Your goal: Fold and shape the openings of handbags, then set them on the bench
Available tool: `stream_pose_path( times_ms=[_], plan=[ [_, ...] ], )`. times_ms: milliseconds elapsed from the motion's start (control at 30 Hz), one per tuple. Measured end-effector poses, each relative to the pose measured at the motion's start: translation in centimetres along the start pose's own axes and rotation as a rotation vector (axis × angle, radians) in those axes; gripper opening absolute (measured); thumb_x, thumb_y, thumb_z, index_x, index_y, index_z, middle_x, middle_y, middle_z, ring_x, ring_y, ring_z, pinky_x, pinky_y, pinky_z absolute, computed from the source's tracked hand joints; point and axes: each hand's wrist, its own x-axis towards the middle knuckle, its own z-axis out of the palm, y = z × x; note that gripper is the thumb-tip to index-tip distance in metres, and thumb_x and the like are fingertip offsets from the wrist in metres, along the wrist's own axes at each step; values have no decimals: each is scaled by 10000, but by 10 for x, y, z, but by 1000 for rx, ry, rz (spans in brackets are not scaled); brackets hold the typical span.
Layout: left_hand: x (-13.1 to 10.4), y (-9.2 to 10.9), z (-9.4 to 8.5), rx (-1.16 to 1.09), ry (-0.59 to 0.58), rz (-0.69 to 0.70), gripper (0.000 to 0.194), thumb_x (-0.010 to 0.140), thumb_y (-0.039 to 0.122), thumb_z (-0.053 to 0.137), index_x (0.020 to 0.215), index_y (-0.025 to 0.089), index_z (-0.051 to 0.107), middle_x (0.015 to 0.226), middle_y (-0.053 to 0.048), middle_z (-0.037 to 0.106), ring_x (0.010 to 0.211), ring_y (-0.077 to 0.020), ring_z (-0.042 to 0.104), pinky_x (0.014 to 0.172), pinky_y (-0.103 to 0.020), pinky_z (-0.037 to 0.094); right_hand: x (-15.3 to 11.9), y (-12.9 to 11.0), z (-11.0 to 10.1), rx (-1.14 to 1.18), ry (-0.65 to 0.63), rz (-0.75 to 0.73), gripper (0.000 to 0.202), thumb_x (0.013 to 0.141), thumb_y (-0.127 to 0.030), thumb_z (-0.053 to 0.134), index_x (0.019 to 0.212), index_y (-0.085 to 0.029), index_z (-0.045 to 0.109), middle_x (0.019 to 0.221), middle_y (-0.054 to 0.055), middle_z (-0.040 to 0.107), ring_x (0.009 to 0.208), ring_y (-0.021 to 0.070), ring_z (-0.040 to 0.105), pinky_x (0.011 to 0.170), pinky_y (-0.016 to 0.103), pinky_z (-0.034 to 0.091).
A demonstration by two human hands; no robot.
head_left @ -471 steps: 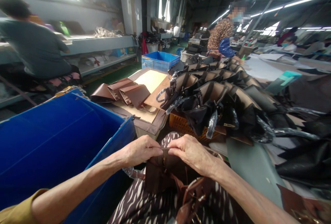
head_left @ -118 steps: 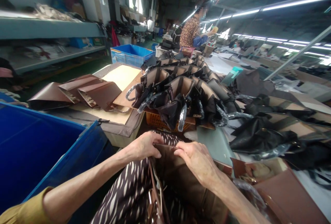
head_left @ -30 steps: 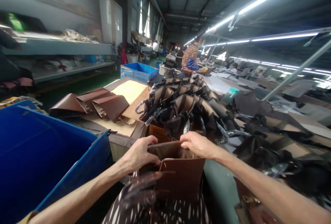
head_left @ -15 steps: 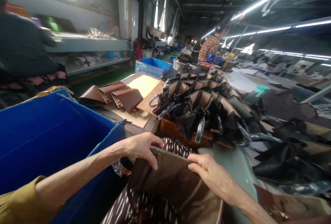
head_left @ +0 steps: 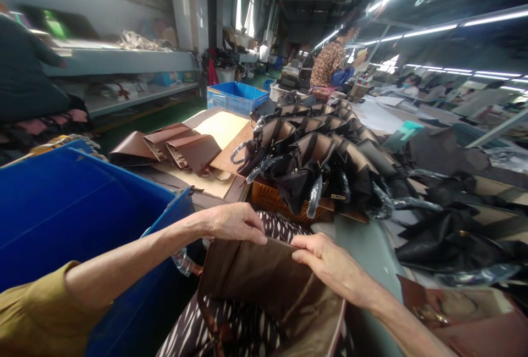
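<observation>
Pinching the far rim of a brown bag (head_left: 284, 269) was the step in hand, and we had it open across our patterned lap at the lower centre of the frame. Our left hand (head_left: 237, 222) was nearly closed, fingers bent over the rim with the thumb against it; our right hand (head_left: 325, 263) was drawn to a narrow pinch on the same edge, a short stretch along. As we judged it, any next move along that edge called for a light, even hold from 2 sides, so the soft lining would not buckle. The bag's plastic-wrapped handle (head_left: 183, 263) hung beside it.

At the left, a large blue bin (head_left: 61, 208) showed us its inner walls, but not its floor. At the centre, dark bags (head_left: 305, 148) crowded above an orange basket (head_left: 268, 197); we could not tell how many sat inside it. Left of them lay 3 brown leather pieces (head_left: 193, 150), and beyond, at upper centre, stood a smaller blue crate (head_left: 237, 105), its contents hidden from us
</observation>
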Motion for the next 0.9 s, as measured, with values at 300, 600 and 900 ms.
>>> stream_pose_path(
  times_ms=[300, 600, 900],
  plan=[
    [16, 14, -8, 59, -192, -70, 283, 717, 382, 547, 832, 179, 707, 655, 28, 616, 607, -113, 499, 513, -177, 325, 2, -1, -3, -1, 1, -17, 241, 794, -265, 441, 568, -184, 426, 544, -48, 430, 597, 107, 427, 549, 218, 248],
    [24, 20, -3, -28, -225, -178, 256, 684, 348, 576, 821, 175, 707, 664, 19, 630, 625, -127, 515, 537, -190, 354, 0, -2, -6, -34, 7, -49, 223, 801, -242, 437, 590, -186, 481, 537, -52, 458, 585, 95, 447, 557, 216, 254],
    [25, 16, 9, -73, -98, -198, 179, 633, 281, 576, 702, 179, 705, 554, 42, 570, 538, -102, 469, 467, -190, 291, 0, 6, -4, 57, -18, -79, 207, 802, -272, 450, 647, -189, 559, 559, -53, 474, 578, 98, 431, 540, 210, 263]
  ],
)
